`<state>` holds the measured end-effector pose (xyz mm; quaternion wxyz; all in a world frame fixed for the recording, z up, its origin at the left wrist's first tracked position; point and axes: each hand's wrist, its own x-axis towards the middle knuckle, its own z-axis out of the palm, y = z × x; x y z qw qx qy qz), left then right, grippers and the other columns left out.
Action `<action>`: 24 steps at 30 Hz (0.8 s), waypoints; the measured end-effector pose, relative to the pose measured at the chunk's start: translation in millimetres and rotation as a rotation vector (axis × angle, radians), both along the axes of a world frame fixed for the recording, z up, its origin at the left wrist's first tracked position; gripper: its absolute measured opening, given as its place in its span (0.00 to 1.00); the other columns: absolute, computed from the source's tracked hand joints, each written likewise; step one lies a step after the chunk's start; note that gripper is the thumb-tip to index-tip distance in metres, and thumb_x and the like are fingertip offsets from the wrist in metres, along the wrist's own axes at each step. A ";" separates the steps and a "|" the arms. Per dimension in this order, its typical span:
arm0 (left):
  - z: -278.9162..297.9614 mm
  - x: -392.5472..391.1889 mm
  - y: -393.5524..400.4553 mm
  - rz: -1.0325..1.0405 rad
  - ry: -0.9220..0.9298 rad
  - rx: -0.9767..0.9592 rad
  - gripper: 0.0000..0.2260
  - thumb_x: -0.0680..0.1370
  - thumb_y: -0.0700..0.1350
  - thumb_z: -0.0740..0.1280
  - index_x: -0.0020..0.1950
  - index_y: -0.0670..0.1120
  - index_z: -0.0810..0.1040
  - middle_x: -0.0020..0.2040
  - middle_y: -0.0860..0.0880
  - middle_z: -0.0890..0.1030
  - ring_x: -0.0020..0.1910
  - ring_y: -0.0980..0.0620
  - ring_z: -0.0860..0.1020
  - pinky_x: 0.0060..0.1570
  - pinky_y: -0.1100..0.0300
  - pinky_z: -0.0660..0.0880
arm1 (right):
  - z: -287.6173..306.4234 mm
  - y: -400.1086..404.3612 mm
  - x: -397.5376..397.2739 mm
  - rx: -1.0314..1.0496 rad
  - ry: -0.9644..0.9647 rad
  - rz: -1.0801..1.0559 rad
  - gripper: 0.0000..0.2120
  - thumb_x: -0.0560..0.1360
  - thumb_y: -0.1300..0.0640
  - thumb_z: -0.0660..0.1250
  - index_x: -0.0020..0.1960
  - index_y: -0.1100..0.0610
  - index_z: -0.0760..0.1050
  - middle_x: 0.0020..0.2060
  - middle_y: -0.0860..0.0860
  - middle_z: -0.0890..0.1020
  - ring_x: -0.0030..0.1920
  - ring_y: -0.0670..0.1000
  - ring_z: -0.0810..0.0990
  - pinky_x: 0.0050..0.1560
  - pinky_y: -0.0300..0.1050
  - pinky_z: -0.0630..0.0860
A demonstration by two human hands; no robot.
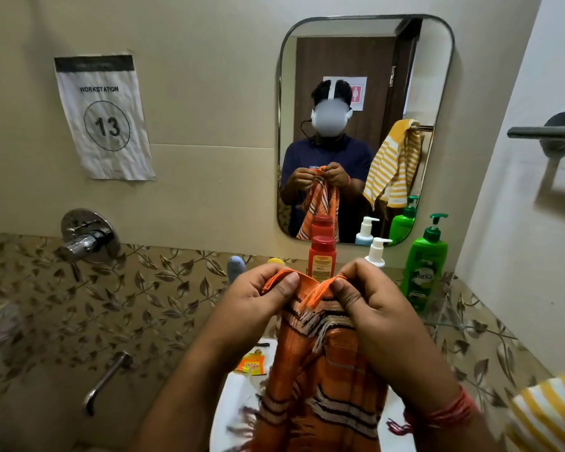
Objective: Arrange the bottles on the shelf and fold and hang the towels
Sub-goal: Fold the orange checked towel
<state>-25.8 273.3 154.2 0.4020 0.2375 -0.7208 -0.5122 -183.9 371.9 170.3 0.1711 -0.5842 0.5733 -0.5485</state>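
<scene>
Above the white sink, both hands pinch the top edge of an orange striped towel.

The towel hangs down from the grip over the sink. The left hand and right hand each clamp a corner between thumb and curled fingers, close together. Behind them a mirror hangs on the tiled wall. On the glass shelf below it stand a green pump bottle, a red bottle and a white pump bottle. An orange sachet lies on the sink rim.
</scene>
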 end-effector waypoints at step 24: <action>0.0 -22.7 38.1 0.022 0.335 0.253 0.11 0.81 0.40 0.63 0.48 0.40 0.84 0.46 0.36 0.85 0.46 0.42 0.85 0.46 0.52 0.82 | -2.2 6.1 32.5 -0.208 -0.051 -0.152 0.05 0.75 0.48 0.70 0.43 0.48 0.81 0.38 0.42 0.84 0.41 0.43 0.83 0.41 0.41 0.81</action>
